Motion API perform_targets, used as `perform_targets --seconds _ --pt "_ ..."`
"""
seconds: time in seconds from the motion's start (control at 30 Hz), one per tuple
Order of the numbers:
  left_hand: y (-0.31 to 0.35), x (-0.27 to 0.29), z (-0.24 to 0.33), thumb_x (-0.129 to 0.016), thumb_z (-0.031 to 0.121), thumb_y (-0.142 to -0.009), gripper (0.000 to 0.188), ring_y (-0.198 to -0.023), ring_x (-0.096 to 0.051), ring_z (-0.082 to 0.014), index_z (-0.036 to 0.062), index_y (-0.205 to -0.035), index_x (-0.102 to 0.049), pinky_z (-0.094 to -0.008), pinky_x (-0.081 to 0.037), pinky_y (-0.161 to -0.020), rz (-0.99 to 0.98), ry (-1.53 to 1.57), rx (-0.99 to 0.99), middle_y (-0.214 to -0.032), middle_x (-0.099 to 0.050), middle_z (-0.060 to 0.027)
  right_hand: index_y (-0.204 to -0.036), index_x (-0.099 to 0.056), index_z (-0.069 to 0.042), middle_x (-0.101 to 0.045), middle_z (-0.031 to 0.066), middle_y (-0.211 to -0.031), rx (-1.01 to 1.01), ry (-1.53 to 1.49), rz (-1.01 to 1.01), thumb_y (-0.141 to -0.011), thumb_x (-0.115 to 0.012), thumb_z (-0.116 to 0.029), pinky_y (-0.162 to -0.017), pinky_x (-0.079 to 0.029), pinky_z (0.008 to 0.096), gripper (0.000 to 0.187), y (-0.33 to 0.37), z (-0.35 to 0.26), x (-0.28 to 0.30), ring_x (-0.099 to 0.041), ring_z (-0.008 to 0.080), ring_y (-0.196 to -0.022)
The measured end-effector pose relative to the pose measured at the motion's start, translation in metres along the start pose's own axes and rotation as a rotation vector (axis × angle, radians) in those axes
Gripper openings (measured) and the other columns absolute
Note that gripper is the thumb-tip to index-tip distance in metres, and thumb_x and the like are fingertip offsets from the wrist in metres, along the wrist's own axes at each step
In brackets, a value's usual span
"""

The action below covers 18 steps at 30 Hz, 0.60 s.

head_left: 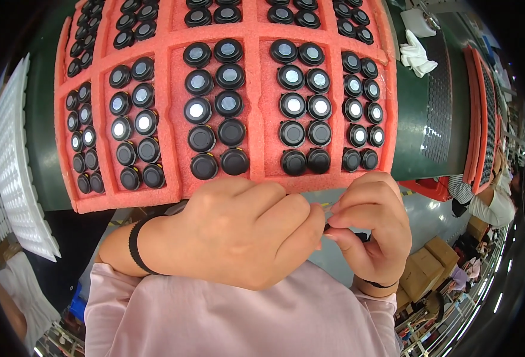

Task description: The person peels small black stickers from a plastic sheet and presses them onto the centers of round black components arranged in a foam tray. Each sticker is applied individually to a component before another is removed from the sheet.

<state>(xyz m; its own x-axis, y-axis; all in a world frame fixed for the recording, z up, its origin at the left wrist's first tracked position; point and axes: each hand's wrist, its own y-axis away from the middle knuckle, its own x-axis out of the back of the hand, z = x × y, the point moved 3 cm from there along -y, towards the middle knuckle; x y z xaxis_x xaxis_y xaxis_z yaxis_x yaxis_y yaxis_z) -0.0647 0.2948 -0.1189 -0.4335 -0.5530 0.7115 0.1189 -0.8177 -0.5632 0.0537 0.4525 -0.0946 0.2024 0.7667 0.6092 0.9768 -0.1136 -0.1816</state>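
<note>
My left hand (244,232) is closed, back upward, with its fingers curled in front of my chest. Its fingertips meet those of my right hand (374,223), which pinches with thumb and forefinger. A small black piece (327,227) shows between the two hands; most of it is hidden, so its kind is unclear. Just beyond them lies a pink foam tray (256,95) with several compartments. Round black parts (234,161) stand in paired rows inside it. Many carry a silver disc (197,110) on top; those in the two nearest rows have plain black tops.
The tray rests on a green work surface (414,113). White moulded trays (21,149) stand at the left. A white cloth or glove (417,55) and a white container (418,24) are at the far right. Cardboard boxes (426,268) and another person (491,205) are farther right.
</note>
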Motion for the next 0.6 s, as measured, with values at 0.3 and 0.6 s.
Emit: perform_targets --seconds 0.3,0.6 --pt "0.001 -0.007 0.000 -0.067 0.017 -0.074 0.018 -0.055 -0.047 -0.0096 0.0026 -0.085 -0.067 -0.0237 -0.034 -0.043 0.006 -0.048 -0.029 -0.072 -0.047 0.0011 -0.084 -0.065 -0.009 -0.063 0.0030 -0.086 0.019 0.204 0.010 -0.070 -0.085 -0.012 -0.074 -0.043 0.0389 0.025 0.001 -0.005 -0.002 -0.057 0.0257 -0.081" --pt "0.003 -0.009 -0.001 -0.068 0.017 -0.075 0.015 -0.055 -0.048 -0.0108 0.0042 -0.082 -0.065 -0.0256 -0.035 -0.043 -0.001 0.070 0.048 -0.070 -0.046 0.0009 -0.090 -0.069 -0.011 -0.065 0.0034 -0.092 0.070 0.219 -0.005 -0.071 -0.084 -0.014 -0.079 -0.044 0.0404 0.024 0.009 -0.007 0.001 -0.060 0.0270 -0.084"
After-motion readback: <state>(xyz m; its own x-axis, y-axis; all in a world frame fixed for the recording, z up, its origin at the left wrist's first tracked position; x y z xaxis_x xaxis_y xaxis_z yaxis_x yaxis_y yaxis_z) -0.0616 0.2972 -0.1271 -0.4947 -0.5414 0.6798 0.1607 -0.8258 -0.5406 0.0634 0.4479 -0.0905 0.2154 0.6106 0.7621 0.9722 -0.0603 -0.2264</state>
